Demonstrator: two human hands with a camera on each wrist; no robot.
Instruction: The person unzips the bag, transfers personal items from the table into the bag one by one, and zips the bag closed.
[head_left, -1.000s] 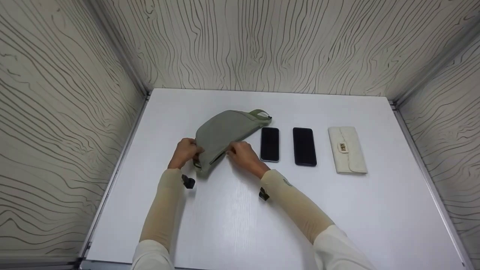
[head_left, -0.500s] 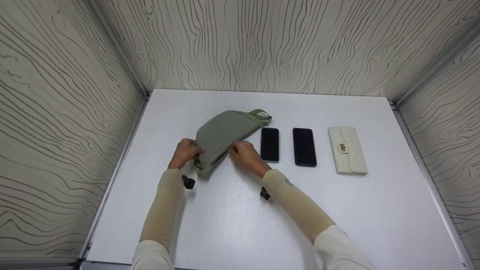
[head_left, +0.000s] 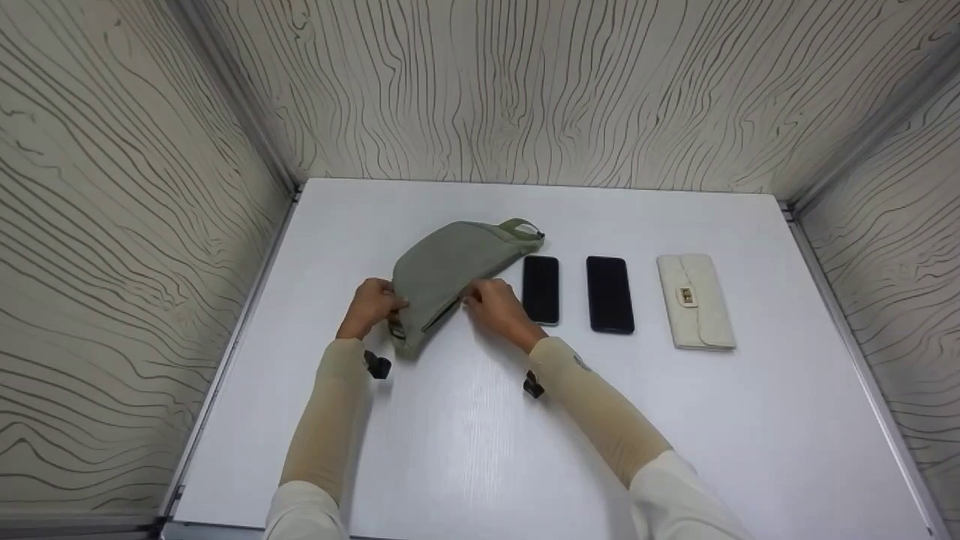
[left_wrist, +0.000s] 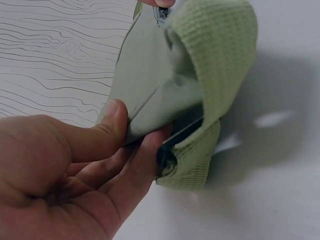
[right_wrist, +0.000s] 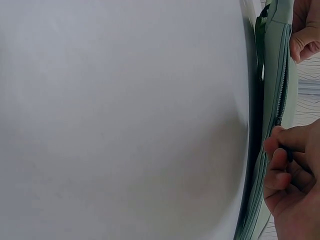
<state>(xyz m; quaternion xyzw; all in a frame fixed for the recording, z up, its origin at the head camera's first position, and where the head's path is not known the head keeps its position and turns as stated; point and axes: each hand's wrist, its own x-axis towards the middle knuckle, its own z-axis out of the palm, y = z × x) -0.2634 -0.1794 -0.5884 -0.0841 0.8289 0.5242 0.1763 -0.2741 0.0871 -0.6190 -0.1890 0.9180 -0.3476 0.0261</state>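
Note:
A sage-green waist bag (head_left: 442, 259) lies slanted on the white table. My left hand (head_left: 371, 306) grips its near left end; in the left wrist view the thumb presses the cloth against the fingers behind it. Beside that hold a ribbed strap (left_wrist: 225, 55) loops over. Along the bag's front edge my right hand (head_left: 495, 306) pinches the zipper pull, mostly hidden by the fingers. The slider (right_wrist: 278, 121) shows just at the fingertips, and the zipper (right_wrist: 283, 87) is parted on the side toward the left hand.
Right of the bag lie two dark phones, the nearer phone (head_left: 541, 290) close to the right hand and the other phone (head_left: 610, 294) beyond it. Farther right is a cream wallet (head_left: 696, 300) with a metal clasp. Patterned walls (head_left: 480, 90) stand around the table (head_left: 465, 465).
My right hand has slid a little up and to the right along the zipper, and the parted stretch has grown longer. The left hand keeps its hold on the bag's end.

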